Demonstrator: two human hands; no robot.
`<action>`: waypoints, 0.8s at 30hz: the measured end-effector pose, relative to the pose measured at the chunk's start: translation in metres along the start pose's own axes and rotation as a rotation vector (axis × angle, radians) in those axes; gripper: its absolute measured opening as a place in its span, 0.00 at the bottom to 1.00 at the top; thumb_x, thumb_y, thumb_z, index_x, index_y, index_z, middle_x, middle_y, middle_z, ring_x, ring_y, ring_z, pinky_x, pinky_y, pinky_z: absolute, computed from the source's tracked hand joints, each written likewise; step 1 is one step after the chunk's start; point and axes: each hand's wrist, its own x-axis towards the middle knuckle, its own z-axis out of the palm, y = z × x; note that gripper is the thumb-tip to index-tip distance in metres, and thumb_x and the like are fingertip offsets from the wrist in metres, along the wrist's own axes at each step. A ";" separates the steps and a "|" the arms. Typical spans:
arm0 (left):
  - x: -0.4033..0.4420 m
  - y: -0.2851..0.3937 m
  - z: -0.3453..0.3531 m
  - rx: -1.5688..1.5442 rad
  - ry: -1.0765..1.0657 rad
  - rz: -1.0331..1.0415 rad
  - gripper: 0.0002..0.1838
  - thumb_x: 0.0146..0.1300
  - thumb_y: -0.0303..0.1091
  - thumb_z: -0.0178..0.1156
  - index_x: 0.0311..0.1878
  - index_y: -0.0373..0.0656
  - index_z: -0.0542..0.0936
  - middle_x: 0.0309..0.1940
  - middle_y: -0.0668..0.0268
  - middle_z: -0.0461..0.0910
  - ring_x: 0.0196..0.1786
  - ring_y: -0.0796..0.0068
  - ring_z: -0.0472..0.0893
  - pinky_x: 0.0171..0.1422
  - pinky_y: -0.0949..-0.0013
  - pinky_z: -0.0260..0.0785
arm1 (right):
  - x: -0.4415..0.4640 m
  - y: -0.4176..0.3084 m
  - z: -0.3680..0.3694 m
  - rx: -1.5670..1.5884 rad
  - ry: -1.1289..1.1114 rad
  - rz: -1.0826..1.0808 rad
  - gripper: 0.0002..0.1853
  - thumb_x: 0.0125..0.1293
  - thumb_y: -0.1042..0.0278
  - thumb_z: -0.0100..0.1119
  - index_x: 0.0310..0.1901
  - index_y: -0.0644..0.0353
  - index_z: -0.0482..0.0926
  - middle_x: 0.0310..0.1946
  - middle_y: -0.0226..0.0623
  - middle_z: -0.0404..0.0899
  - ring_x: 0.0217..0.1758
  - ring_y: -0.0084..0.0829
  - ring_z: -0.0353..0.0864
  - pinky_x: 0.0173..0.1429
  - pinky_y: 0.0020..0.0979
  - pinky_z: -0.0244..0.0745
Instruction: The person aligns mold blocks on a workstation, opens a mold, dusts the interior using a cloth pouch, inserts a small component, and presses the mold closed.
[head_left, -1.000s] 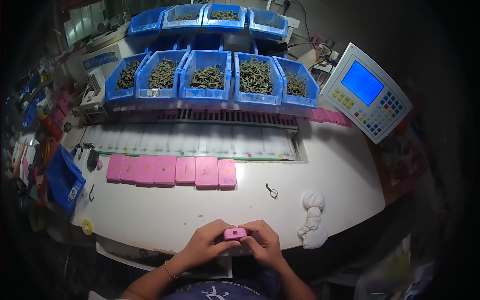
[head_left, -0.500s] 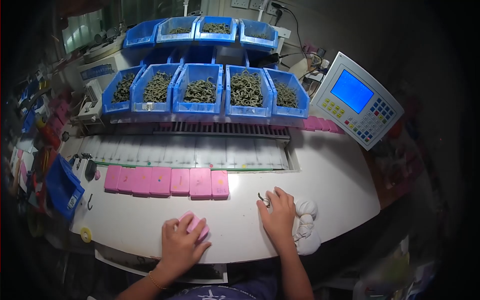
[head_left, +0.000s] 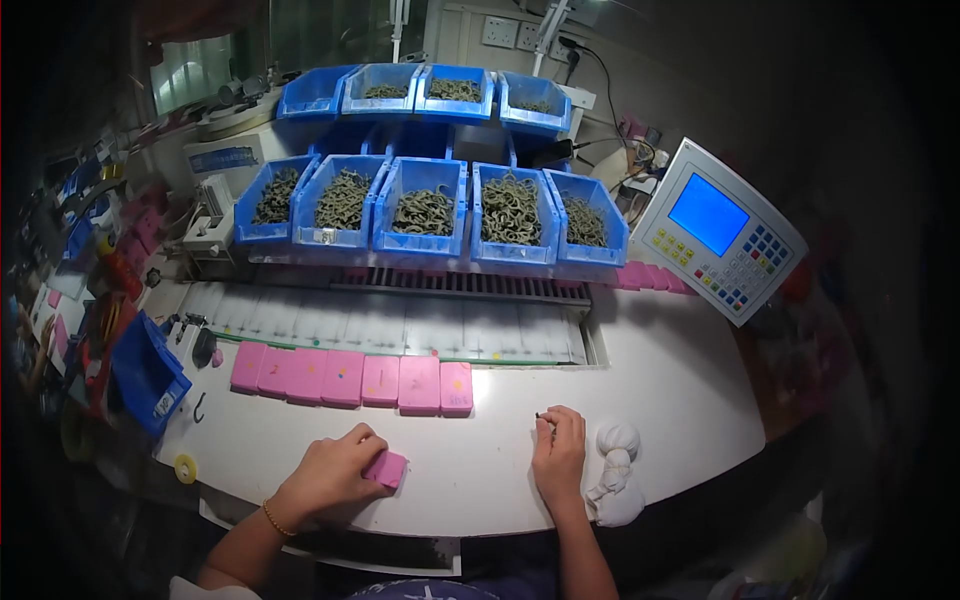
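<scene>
1. White table [head_left: 680,400] spreads across the lower half of the frame; above it, blue bins [head_left: 418,247] present their open fronts to me, most holding dark curled pieces [head_left: 425,215], presumably for easy picking.
2. Seven pink blocks [head_left: 342,378] lie flat in a row left of centre, marked faces up, probably so I can tell them apart.
3. My left hand [head_left: 338,470], lower left of centre, is clamped on a single pink block [head_left: 389,469], gripping from the left and leaving the right part bare; I judge this steadies it.
4. My right hand [head_left: 560,458], right of centre and well apart from the left, pinches a small dark piece [head_left: 538,415]. Only its tip shows clearly; fingertips seem to suit something so slight.
5. Just beside that hand lies a white cloth bundle [head_left: 615,485], perhaps kept within reach.
</scene>
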 end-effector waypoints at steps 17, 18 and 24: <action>0.177 -0.121 -0.019 0.110 0.755 -0.588 0.27 0.58 0.53 0.69 0.50 0.39 0.78 0.54 0.51 0.77 0.49 0.42 0.83 0.51 0.43 0.75 | 0.001 0.008 0.000 0.154 0.011 0.115 0.04 0.69 0.73 0.60 0.39 0.65 0.78 0.38 0.43 0.79 0.43 0.42 0.77 0.48 0.39 0.73; 0.172 -0.117 -0.021 0.111 0.741 -0.601 0.28 0.59 0.53 0.68 0.51 0.39 0.78 0.55 0.51 0.77 0.49 0.42 0.83 0.51 0.43 0.75 | 0.001 0.008 0.000 0.156 0.021 0.120 0.04 0.69 0.73 0.60 0.39 0.64 0.78 0.38 0.43 0.79 0.43 0.43 0.77 0.48 0.39 0.73; 0.088 0.004 -0.050 -0.379 0.664 0.168 0.16 0.65 0.32 0.65 0.55 0.39 0.82 0.50 0.57 0.83 0.39 0.66 0.83 0.43 0.62 0.75 | 0.002 0.010 -0.002 0.217 0.027 0.143 0.04 0.68 0.72 0.62 0.39 0.63 0.79 0.38 0.41 0.81 0.44 0.42 0.78 0.49 0.38 0.73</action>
